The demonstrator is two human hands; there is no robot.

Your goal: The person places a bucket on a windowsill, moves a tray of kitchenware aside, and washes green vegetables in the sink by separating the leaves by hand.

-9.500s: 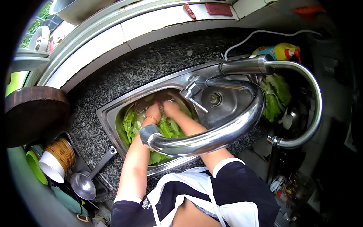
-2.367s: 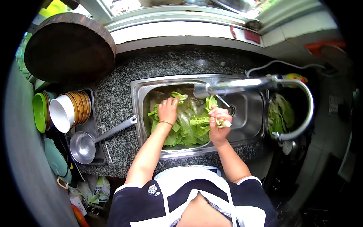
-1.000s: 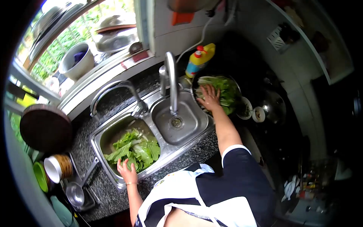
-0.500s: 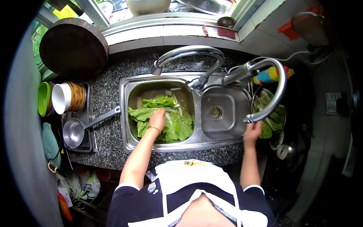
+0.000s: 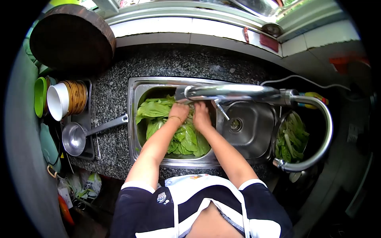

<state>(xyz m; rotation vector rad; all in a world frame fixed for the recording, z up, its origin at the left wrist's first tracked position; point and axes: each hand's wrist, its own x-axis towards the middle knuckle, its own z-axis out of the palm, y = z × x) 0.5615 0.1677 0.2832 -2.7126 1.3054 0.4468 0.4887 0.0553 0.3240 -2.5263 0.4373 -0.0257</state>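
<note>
Broad leafy greens (image 5: 186,139) fill much of the larger left basin (image 5: 134,119) of the steel sink. My left hand (image 5: 179,112) is in the greens with its fingers closed around the stem ends, partly under the tap. Close beside it on the right, my right hand (image 5: 201,118) also grips the greens, its fingertips bent down among the pale stems. Above both hands stretches a chrome tap (image 5: 234,92), its spout end over the left basin and hiding part of what lies behind.
The smaller right basin (image 5: 254,135) has a drain. A curved chrome hose (image 5: 327,135) arches at the right, near a container of more greens (image 5: 291,139). On the left are a ladle-like metal pan (image 5: 74,139), a white bowl (image 5: 57,101) and a round wooden board (image 5: 71,39).
My right hand has left the hose end at the right and joined my left hand in the greens. The tap now lies across above the hands. The camera view has shifted.
</note>
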